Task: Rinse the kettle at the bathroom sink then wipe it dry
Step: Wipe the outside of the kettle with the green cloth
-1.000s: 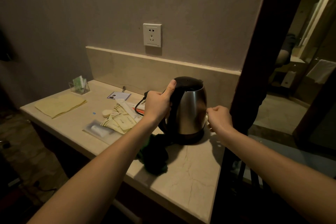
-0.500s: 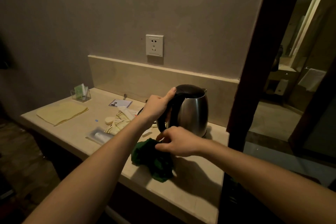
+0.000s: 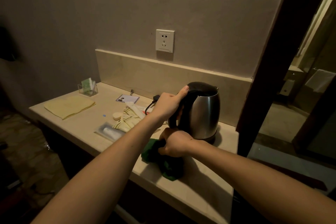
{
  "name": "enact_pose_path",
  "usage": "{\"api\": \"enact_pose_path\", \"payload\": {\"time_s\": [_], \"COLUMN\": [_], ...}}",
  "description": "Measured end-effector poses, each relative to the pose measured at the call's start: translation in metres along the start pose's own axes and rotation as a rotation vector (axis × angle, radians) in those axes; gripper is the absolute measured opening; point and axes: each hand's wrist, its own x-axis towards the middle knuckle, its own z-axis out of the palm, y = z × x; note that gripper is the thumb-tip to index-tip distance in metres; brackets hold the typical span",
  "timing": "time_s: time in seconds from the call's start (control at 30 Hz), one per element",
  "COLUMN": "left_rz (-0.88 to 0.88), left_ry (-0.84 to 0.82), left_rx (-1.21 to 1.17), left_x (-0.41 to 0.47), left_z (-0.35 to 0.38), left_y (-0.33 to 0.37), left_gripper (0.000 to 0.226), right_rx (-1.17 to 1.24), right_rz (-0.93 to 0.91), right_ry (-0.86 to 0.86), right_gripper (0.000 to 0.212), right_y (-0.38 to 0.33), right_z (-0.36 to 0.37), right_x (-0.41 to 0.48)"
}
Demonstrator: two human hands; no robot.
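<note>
A steel kettle (image 3: 204, 114) with a black lid and handle stands on its dark base at the right end of a beige marble counter (image 3: 200, 183). My left hand (image 3: 168, 104) is closed around the handle, thumb up on the lid. Just in front of the kettle, a dark green cloth (image 3: 164, 163) lies crumpled on the counter, and my right hand (image 3: 175, 143) is closed on its top.
Left of the kettle lie sachets (image 3: 127, 122), a white tube (image 3: 135, 109), a card (image 3: 127, 98), a wrapped packet (image 3: 110, 131), a yellow cloth (image 3: 70, 105) and a clear holder (image 3: 88, 87). A wall socket (image 3: 165, 40) sits above. A dark door frame (image 3: 272, 60) borders the bathroom on the right.
My right hand moved from the kettle's right side across to the green cloth in front and closed on it. My left hand stayed on the handle.
</note>
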Motion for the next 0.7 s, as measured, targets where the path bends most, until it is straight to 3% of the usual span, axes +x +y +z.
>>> {"api": "enact_pose_path", "payload": {"time_s": [0.3,0.37,0.5,0.7], "left_rz": [-0.05,-0.063,-0.056,-0.077], "left_ry": [-0.01,0.024,0.095,0.26], "left_rx": [-0.028,-0.048,-0.073,-0.003], "left_x": [0.001,0.003,0.004,0.009], "left_z": [0.001,0.003,0.01,0.02], "left_y": [0.004,0.005,0.008,0.015], "left_gripper": [0.069,0.071,0.052,0.058], "right_rx": [0.423,0.521,0.683,0.465], "right_rz": [0.042,0.028,0.012,-0.181], "right_ry": [0.102,0.194,0.391,0.843], "right_gripper": [0.02,0.017,0.018,0.02], "right_y": [0.02,0.028,0.043,0.055], "right_z": [-0.018,-0.028,-0.046,-0.065], "right_x": [-0.031,-0.047,-0.068,-0.079]}}
